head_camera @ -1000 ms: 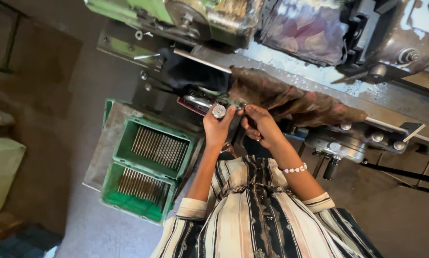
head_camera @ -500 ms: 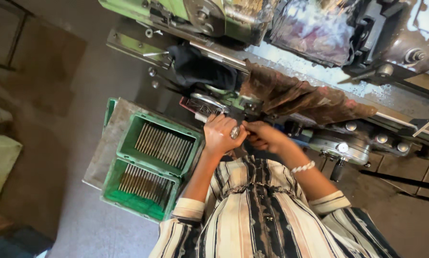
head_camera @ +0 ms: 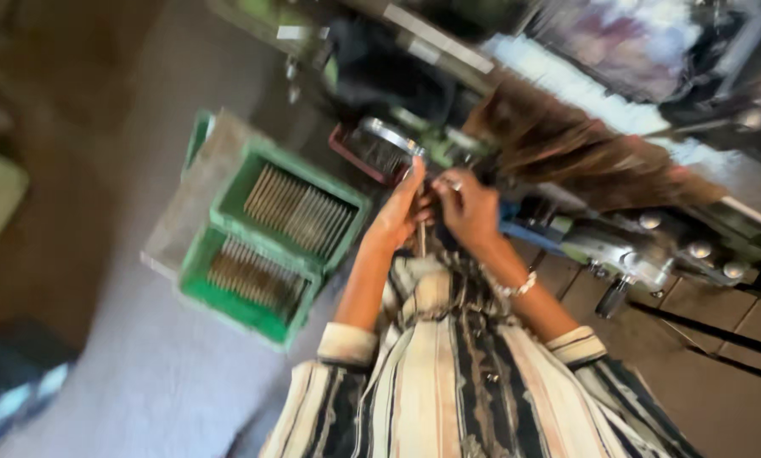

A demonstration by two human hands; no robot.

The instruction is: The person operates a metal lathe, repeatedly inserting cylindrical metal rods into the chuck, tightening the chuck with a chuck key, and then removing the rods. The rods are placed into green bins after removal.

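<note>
The picture is blurred by motion. My left hand and my right hand meet in front of my striped shirt, just below a green machine. Between them is a thin metal rod, its lower end pointing down towards my chest. The left fingers wrap its upper part and the right fingers curl against it from the other side. A beaded bracelet is on my right wrist.
Two green crates holding rows of metal rods stand stacked to the left on the grey floor. A brown cloth lies over the machine bed. Levers and knobs stick out on the right.
The view has swung and blurred. My hands have come down from the machine towards my chest, and the metal piece now shows as a thin rod between them.
</note>
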